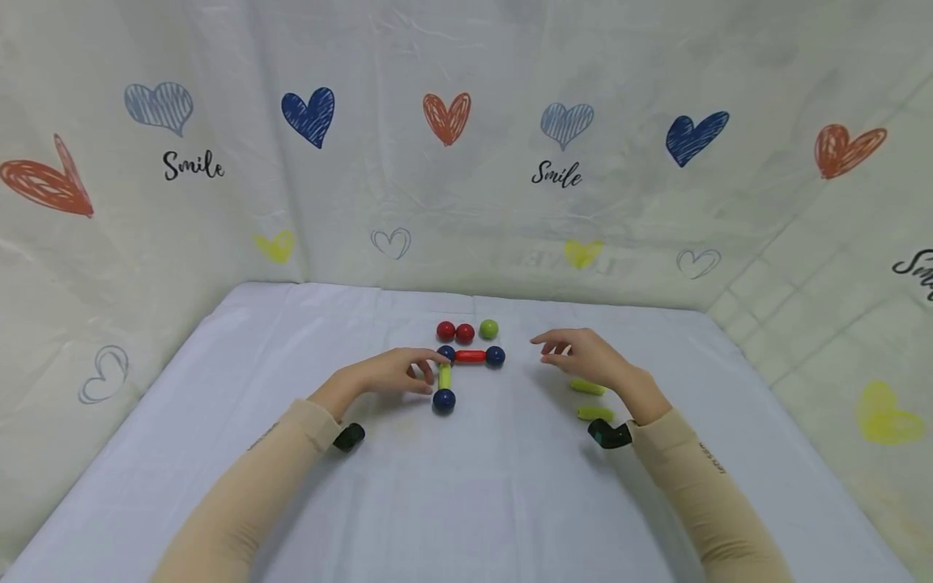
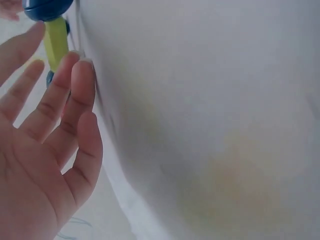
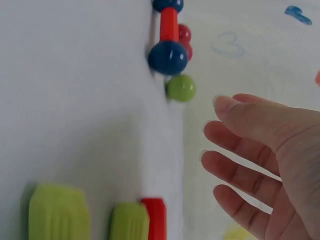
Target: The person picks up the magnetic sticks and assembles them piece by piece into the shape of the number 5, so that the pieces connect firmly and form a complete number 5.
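Note:
An L-shaped piece lies on the white cloth, made of a red rod [image 1: 470,356], a yellow-green rod [image 1: 445,376] and blue balls [image 1: 444,401] at the corner and both ends. My left hand [image 1: 394,371] is just left of the yellow-green rod, fingers loosely bent and nothing gripped. Its fingertips come close to that rod in the left wrist view; whether they touch it I cannot tell. Over the cloth to the right hovers my right hand [image 1: 586,356], relaxed and holding nothing. Two loose yellow-green rods [image 1: 595,414] lie beneath and beside it.
Behind the L-shaped piece sit two red balls [image 1: 464,333] and a light green ball [image 1: 489,329]. Another red rod [image 3: 156,219] shows beside the loose rods in the right wrist view. A hanging sheet [image 1: 496,267] with printed hearts borders the table's back.

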{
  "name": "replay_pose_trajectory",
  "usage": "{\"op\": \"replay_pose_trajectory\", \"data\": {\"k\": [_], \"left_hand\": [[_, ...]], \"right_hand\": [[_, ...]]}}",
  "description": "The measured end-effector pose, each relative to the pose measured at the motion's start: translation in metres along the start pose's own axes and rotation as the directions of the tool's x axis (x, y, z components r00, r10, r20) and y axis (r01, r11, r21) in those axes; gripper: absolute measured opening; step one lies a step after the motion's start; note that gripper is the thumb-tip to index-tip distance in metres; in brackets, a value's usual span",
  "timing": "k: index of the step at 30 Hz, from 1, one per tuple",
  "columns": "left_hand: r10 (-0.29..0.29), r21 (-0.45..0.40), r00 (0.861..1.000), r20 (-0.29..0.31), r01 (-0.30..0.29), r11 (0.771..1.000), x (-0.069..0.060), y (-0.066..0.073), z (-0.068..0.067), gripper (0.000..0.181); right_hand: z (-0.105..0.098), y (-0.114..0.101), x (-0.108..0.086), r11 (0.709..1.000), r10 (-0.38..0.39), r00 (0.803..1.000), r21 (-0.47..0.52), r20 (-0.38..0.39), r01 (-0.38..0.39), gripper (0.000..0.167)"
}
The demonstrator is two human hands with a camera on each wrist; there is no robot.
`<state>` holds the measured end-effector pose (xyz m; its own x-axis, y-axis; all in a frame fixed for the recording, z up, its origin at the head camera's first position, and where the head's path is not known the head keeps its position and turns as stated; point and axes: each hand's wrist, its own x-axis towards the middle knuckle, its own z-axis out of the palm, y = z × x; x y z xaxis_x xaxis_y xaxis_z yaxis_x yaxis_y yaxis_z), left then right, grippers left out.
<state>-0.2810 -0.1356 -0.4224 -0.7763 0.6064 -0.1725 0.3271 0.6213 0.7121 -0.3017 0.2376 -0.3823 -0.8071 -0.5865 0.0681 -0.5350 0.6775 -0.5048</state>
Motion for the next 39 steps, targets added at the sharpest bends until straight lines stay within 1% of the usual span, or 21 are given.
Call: {"op": "replay_pose_trajectory", "data": {"k": [3,6,9,13,18,24,28,30,33,36,39], "left_hand": [[-0.013,-0.032,1.000,0.002,0.013,0.999,-0.005,0.001,0.000,0.055],[-0.023,-0.048,1.000,0.004,0.023,0.999,-0.010,0.007,0.002,0.055],[-0.020,-0.027,1.000,0.016,0.021,0.999,-0.013,0.014,0.006,0.054],[-0.013,0.012,1.000,0.018,0.013,1.000,-0.013,0.020,0.012,0.050],[-0.026,0.027,1.000,-0.006,0.026,0.999,-0.014,0.024,0.017,0.046],[-0.015,0.035,1.000,-0.011,0.016,0.999,-0.015,0.026,0.021,0.047],[-0.020,0.044,0.999,-0.026,0.021,0.999,-0.015,0.027,0.023,0.045],[-0.024,0.048,0.999,-0.032,0.025,0.999,-0.014,0.026,0.023,0.044],[-0.025,0.050,0.999,-0.035,0.027,0.998,-0.013,0.025,0.024,0.042],[-0.026,0.051,0.999,-0.034,0.028,0.998,-0.013,0.025,0.024,0.042],[-0.019,0.056,0.999,-0.034,0.021,0.998,-0.014,0.026,0.024,0.043]], "right_hand": [[-0.002,0.011,-0.003,0.999,0.043,0.999,-0.005,0.000,-0.043,0.030],[-0.003,0.022,-0.008,0.995,0.093,0.996,-0.043,-0.005,-0.093,0.029],[-0.003,0.031,-0.012,0.988,0.139,0.990,-0.070,0.000,-0.138,0.029],[-0.006,0.037,-0.015,0.981,0.183,0.983,-0.074,0.019,-0.181,0.031],[-0.006,0.043,-0.015,0.971,0.217,0.976,-0.108,0.023,-0.214,0.033],[-0.003,0.049,-0.015,0.960,0.262,0.965,-0.107,0.029,-0.258,0.032],[-0.002,0.047,-0.015,0.959,0.267,0.964,-0.107,0.013,-0.264,0.030],[-0.003,0.044,-0.014,0.961,0.258,0.966,-0.106,0.004,-0.256,0.029],[-0.004,0.038,-0.013,0.970,0.222,0.975,-0.103,-0.005,-0.221,0.028],[-0.006,0.031,-0.012,0.977,0.173,0.985,-0.122,-0.013,-0.173,0.027],[-0.006,0.020,-0.010,0.981,0.140,0.990,-0.131,-0.015,-0.141,0.026]]}}
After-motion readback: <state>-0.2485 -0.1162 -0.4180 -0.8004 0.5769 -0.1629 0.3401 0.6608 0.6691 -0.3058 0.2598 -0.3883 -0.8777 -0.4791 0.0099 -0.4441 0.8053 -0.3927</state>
